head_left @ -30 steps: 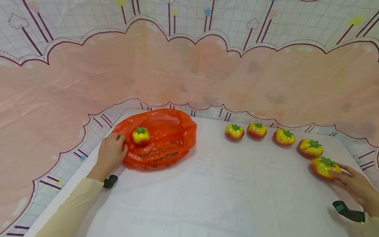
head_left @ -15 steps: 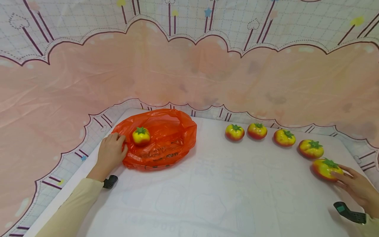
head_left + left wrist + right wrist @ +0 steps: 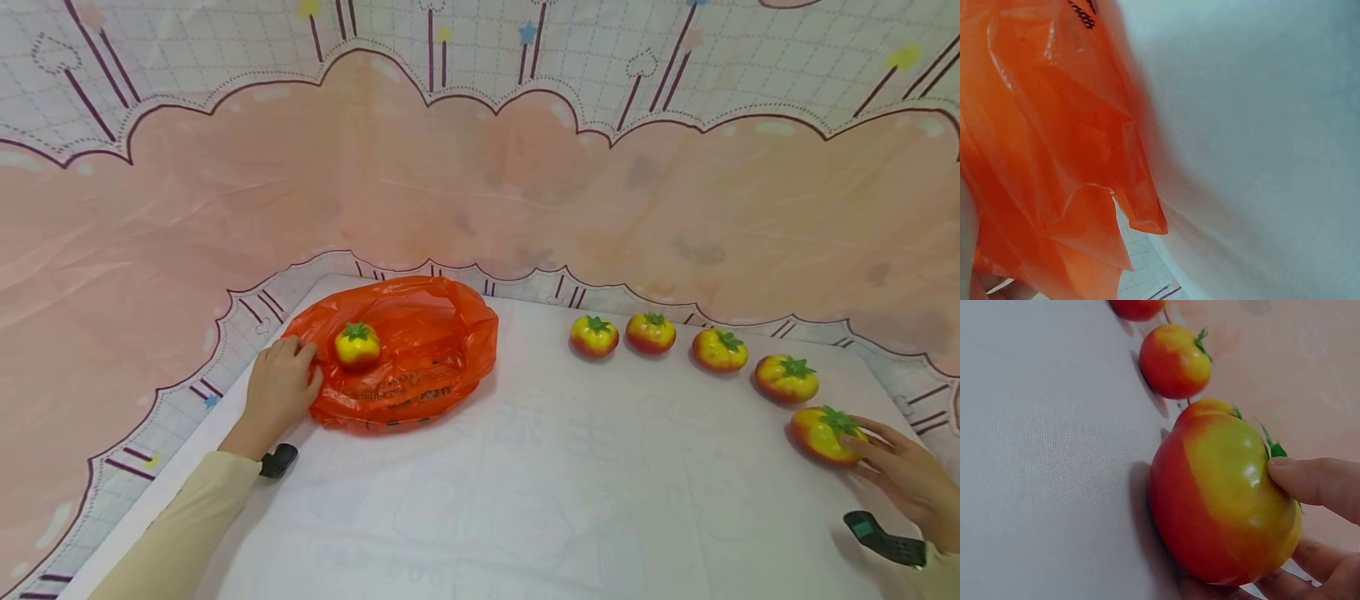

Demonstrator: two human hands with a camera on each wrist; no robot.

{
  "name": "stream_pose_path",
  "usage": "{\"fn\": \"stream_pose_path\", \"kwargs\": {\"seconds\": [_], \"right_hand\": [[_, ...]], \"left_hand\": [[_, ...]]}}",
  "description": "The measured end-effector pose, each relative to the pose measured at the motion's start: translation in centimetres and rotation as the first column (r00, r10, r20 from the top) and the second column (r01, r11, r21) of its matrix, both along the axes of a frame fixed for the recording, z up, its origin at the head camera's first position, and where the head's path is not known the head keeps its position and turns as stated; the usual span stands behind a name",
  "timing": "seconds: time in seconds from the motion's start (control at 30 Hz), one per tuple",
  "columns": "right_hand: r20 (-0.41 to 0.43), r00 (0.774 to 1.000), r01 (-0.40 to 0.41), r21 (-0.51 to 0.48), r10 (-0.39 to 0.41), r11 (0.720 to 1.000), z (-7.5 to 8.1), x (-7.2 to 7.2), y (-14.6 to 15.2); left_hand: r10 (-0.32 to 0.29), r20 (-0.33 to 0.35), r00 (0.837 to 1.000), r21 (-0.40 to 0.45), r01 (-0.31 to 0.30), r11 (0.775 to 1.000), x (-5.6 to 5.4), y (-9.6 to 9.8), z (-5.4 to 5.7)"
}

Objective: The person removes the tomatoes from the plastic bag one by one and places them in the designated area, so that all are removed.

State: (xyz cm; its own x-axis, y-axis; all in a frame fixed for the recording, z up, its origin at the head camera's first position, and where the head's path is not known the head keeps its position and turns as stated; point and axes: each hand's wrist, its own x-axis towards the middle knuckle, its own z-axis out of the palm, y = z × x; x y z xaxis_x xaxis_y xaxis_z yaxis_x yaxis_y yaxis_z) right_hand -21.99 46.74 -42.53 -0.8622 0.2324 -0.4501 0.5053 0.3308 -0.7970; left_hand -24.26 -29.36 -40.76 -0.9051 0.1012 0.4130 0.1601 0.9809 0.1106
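Note:
A red plastic bag [image 3: 420, 333] lies spread on the white table at the left, with one yellow-and-red tomato [image 3: 357, 345] on it. My left hand [image 3: 281, 379] grips the bag's left edge. In the left wrist view the crumpled bag [image 3: 1047, 137] covers most of that hand; only bits of fingers show at the bottom left. At the far right, my right hand [image 3: 903, 471] holds another tomato [image 3: 821, 435], thumb on top near its green leaves. The right wrist view shows this tomato [image 3: 1222, 506] close up, fingers curled under it and a shadow on the table beside it.
Several more tomatoes [image 3: 718, 348] stand in a curved row along the back right, the nearest tomato [image 3: 785, 379] just behind the held one. A patterned pink cloth [image 3: 480, 183] hangs behind the white table [image 3: 525, 500].
The tomato in my right hand has shifted slightly toward me and tilted a little, opening a small gap to the one behind. My left hand and the bag stay put.

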Motion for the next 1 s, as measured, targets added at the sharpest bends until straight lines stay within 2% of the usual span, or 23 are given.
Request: {"fn": "stream_pose_path", "kwargs": {"seconds": [0.1, 0.33, 0.53, 0.73, 0.87, 1.0], "right_hand": [[0.015, 1.000, 0.015, 0.043, -0.015, 0.999, 0.2, -0.1, -0.4], [0.011, 0.995, 0.094, 0.065, -0.095, 0.993, 0.3, -0.4, -1.0], [0.031, 0.977, 0.208, 0.085, -0.211, 0.975, -0.1, -0.4, -0.8], [0.017, 0.956, 0.290, 0.089, -0.292, 0.953, -0.6, -0.3, -0.3], [0.004, 0.953, 0.303, 0.069, -0.304, 0.951, -0.7, -0.2, -0.2], [0.011, 0.960, 0.277, 0.079, -0.278, 0.958, -0.7, -0.1, -0.1]], "left_hand": [[-0.002, -0.006, 1.000, -0.002, 0.002, 1.000, 0.0, 0.0, 0.0], [0.001, 0.002, 1.000, 0.000, -0.001, 1.000, 0.1, 0.1, 0.1], [0.004, 0.007, 1.000, 0.003, -0.004, 1.000, 0.1, 0.1, 0.1], [0.015, 0.032, 0.999, -0.002, -0.015, 1.000, 0.1, 0.1, 0.2], [0.013, 0.032, 0.999, -0.001, -0.013, 1.000, 0.1, 0.0, 0.2], [0.010, 0.034, 0.999, 0.000, -0.010, 1.000, 0.1, 0.1, 0.2]]}}
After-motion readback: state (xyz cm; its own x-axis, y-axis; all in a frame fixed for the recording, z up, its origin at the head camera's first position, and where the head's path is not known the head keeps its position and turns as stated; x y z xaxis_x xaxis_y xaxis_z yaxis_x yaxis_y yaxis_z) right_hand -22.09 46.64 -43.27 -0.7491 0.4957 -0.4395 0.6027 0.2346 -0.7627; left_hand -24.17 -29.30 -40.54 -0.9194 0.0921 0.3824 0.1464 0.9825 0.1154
